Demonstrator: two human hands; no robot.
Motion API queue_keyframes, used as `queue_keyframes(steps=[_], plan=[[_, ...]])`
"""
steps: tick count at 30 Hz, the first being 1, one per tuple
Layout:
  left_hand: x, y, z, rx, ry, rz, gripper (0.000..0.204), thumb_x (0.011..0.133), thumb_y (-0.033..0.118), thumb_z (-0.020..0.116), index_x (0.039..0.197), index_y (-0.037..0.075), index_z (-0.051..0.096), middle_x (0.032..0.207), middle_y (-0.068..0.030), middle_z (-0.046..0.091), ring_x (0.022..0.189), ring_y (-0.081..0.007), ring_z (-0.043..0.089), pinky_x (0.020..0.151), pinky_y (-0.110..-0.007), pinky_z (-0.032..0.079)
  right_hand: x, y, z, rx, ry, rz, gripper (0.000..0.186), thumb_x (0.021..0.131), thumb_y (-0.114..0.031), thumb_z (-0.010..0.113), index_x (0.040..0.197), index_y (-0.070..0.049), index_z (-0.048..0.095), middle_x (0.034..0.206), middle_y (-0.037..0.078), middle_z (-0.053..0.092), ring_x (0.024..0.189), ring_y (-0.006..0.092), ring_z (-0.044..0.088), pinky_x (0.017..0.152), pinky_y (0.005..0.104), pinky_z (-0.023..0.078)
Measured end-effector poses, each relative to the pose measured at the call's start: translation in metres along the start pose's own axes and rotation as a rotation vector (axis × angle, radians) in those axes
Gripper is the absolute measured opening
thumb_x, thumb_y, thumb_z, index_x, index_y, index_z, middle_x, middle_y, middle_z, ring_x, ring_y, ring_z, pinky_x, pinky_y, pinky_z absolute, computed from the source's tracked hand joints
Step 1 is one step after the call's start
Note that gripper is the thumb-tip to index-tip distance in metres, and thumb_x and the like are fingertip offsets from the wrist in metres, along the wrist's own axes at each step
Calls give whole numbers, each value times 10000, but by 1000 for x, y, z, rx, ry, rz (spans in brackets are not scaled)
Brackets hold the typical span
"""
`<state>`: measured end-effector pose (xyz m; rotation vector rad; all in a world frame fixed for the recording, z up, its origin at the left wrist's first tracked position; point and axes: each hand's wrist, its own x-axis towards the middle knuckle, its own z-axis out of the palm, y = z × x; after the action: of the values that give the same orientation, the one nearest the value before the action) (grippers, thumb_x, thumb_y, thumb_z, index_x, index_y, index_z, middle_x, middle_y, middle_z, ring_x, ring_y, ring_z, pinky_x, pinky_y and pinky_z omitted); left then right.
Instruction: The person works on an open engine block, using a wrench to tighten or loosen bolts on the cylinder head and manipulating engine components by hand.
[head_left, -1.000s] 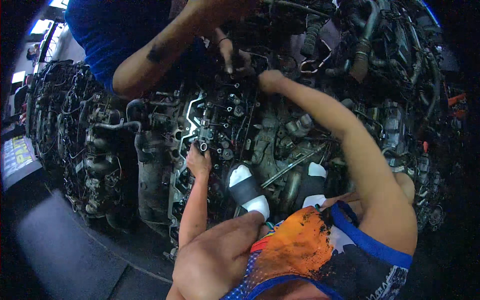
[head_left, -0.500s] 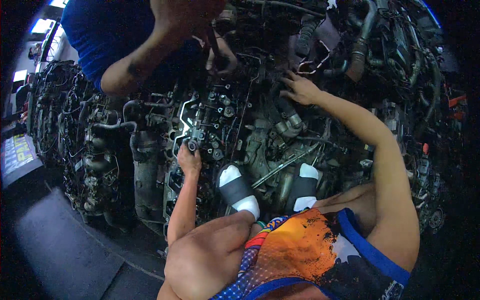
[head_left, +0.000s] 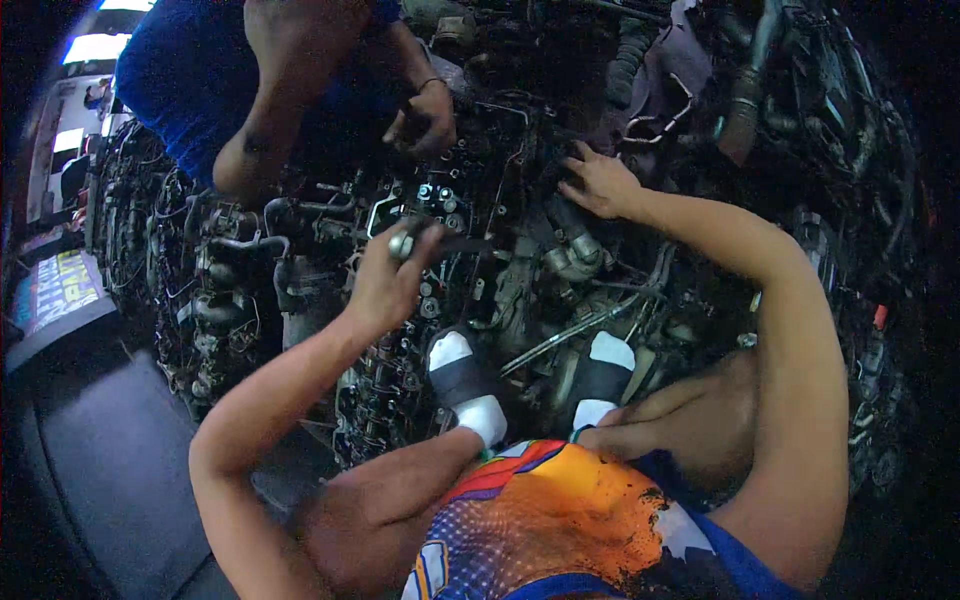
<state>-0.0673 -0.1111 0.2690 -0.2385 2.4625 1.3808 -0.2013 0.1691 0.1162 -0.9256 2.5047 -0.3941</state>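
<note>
My left hand (head_left: 385, 280) is raised over the engine with its fingers closed round a tool with a round silver end (head_left: 401, 244). A dark bar stretches right from that hand, blurred; whether it belongs to the tool I cannot tell. Below lies the opened engine top (head_left: 428, 290), with rows of round metal parts. My right hand (head_left: 605, 183) rests with fingers apart on dark engine parts, beside a dark hose with a metal pipe elbow (head_left: 575, 258). What lies under its fingertips is too dark to make out.
A co-worker in blue leans in at the upper left, one hand (head_left: 430, 118) over the engine's far end. My feet in white socks and dark sandals (head_left: 460, 378) stand among engine parts. A long metal rod (head_left: 565, 338) lies between them. More engines crowd both sides.
My left hand has lifted off the engine top and moved up and away, with the silver-ended tool in it. The co-worker's hand has shifted slightly. My right hand stays nearly in place.
</note>
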Motion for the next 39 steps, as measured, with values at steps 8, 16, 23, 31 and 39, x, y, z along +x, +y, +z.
queue_keyframes(steps=[8, 16, 23, 31, 39], plan=[[115, -61, 96, 10, 281, -9, 318, 880, 296, 554, 950, -9, 613, 784, -151, 637, 697, -199, 596, 654, -325, 447, 0, 10, 5, -25, 73, -4, 489, 828, -394, 528, 1134, -14, 548, 1287, 275, 399, 1003, 399, 550, 882, 435, 453], [162, -94, 115, 33, 264, -26, 333, 849, 300, 577, 929, -22, 609, 855, -209, 625, 812, -345, 606, 709, -365, 458, 0, 13, 11, -2, 83, 36, 481, 813, -371, 552, 1134, -12, 548, 1302, 251, 401, 1049, 385, 532, 902, 432, 441], [159, -90, 124, 195, 254, -58, 311, 845, 282, 588, 938, -14, 606, 841, -195, 629, 804, -332, 610, 717, -353, 461, 1, 16, 14, 15, 80, 28, 478, 805, -356, 566, 1139, -14, 546, 1302, 250, 402, 1046, 389, 532, 899, 437, 441], [169, -99, 101, 138, 475, -166, 500, 736, 228, 712, 1133, 4, 507, 1055, -224, 595, 962, -385, 574, 825, -399, 462, 1, 10, 9, 13, 93, 55, 407, 818, -344, 547, 1076, -29, 556, 1269, 246, 425, 1005, 371, 554, 860, 436, 460], [177, -74, 91, 825, 368, 55, 359, 707, 203, 658, 1006, 14, 596, 956, -198, 628, 894, -323, 621, 719, -403, 498, 0, 10, 8, 8, 131, 16, 381, 826, -329, 537, 1062, -30, 557, 1229, 205, 463, 957, 371, 570, 827, 443, 473]])
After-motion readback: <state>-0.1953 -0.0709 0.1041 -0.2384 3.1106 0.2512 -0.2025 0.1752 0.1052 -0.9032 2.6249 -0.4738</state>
